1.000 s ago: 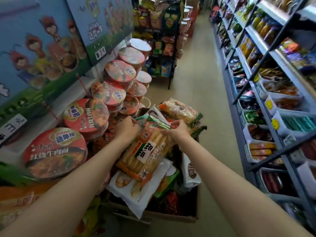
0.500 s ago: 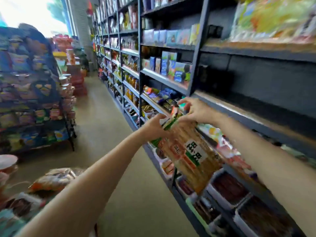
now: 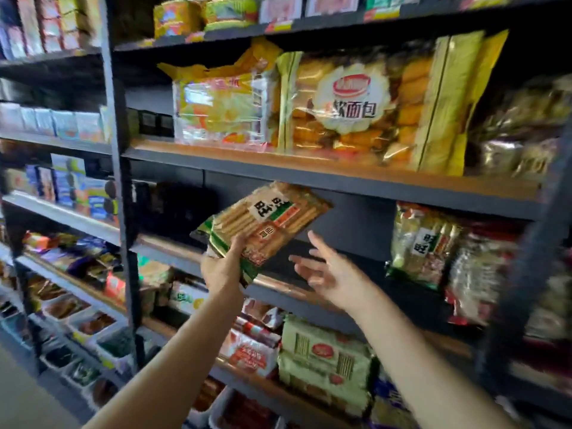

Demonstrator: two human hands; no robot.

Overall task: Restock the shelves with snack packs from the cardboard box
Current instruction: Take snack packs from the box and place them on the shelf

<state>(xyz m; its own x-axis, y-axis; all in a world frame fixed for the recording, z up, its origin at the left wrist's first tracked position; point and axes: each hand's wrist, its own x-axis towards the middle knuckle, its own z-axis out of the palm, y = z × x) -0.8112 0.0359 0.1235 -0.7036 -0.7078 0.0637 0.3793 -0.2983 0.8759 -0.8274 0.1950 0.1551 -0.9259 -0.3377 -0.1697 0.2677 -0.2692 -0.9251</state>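
- Gripping the lower green edge of a rice cracker pack (image 3: 266, 224), the left hand (image 3: 221, 269) holds it up in front of the dark metal shelving (image 3: 309, 176), thumb on the printed face and fingers curled behind.
- The pack is tilted, its far end raised toward the underside of the board above and its near end low by the left hand; it hangs over the bare stretch of the middle shelf (image 3: 278, 281) and touches nothing but the hand.
- The right hand (image 3: 328, 272) is spread, fingers apart and slightly blurred, just right of the pack and below it; it holds nothing and does not touch the pack.
- Further right on that same shelf stands a matching rice cracker pack (image 3: 422, 243) upright, with blurred clear bags beside it.
- On the shelf above, a large bag of soft bread (image 3: 365, 103) stands upright, with a yellow-topped snack bag (image 3: 223, 100) touching its left side.
- On the shelf below, a pale green packet (image 3: 325, 360) lies next to a red and white packet (image 3: 250, 351).
- White trays of dark snacks (image 3: 89, 323) fill the low shelves at left.
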